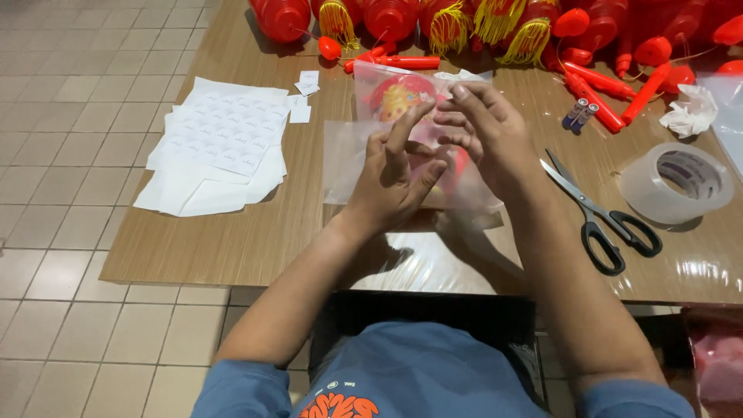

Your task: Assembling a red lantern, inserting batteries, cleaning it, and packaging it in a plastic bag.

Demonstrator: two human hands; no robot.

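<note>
Both my hands are raised over the middle of the wooden table (232, 240). My left hand (395, 174) and my right hand (484, 135) pinch a clear plastic bag (348, 159) between the fingertips. Inside the bag sits a flat red piece with a yellow picture (395, 97). The bag's top edge stands up behind my fingers and its lower part rests on the table under my wrists.
Sheets of white round stickers (224, 135) lie at the left. Black-handled scissors (600, 220) and a roll of clear tape (677, 182) lie at the right. Red lanterns with yellow tassels (464, 23), red sticks (588, 93), small batteries (579, 113) and crumpled white paper (689, 112) fill the far edge.
</note>
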